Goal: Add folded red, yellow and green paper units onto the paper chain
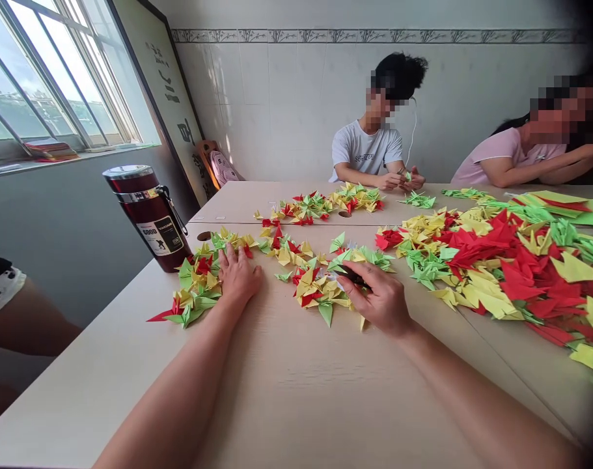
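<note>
At a pale table (pixel 286 391) strewn with folded paper cranes, the left hand (pixel 237 273) lies flat, fingers spread, on a pile (pixel 198 293) near the left edge; the right hand (pixel 379 299) pinches something dark among mid-table cranes (pixel 320 286), seemingly sorting.

Red, yellow and green folded paper cranes (pixel 320 286) litter the pale wood-grain table (pixel 296 391); a dark red thermos (pixel 147 215) with a silver lid stands at its left edge.
</note>
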Motion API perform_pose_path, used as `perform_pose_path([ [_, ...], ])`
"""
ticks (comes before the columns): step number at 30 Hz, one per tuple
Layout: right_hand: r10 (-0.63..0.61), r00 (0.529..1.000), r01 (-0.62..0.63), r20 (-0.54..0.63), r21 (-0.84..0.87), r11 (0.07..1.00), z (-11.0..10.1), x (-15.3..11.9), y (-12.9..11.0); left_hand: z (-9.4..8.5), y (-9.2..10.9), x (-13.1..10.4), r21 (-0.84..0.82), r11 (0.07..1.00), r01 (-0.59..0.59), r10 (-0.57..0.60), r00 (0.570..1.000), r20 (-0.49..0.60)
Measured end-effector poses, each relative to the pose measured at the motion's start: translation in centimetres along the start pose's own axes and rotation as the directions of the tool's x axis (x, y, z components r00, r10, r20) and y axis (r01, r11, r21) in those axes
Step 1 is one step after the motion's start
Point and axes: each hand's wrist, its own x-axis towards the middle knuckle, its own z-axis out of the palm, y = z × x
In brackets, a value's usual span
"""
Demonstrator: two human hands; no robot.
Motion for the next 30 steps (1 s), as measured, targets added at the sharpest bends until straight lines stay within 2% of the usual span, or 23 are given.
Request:
perform_pose_path([
  [5,-0.007,1.0,0.007,0.008,-0.029,1.0,-0.3,0.1,0.0,0.3,0.0,0.0,-0.041,0.998,0.05,-0.051,0.999,-0.015],
  [11,-0.011,0.997,0.009,0.082,0.025,1.0,-0.2,-0.2,0.1,0.5,-0.2,0.3,-0.079,0.992,0.096,-0.1,0.994,-0.042],
  [18,0.052,0.997,-0.056,0.055,0.077,0.995,0.0,-0.3,-0.1,0.5,-0.3,0.4,-0.053,0.999,-0.003,0.003,1.0,-0.008],
  [25,0.09,0.991,-0.112,0.1,0.24,0.964,-0.3,-0.1,-2.1,0.2,-0.1,0.3,-0.037,0.999,0.007,-0.009,0.998,-0.06],
  [30,0.093,0.989,-0.127,0.114,0.35,0.928,-0.3,-0.2,-2.9,0.5,-0.5,0.6,0.007,1.0,-0.012,0.012,0.999,-0.03],
])
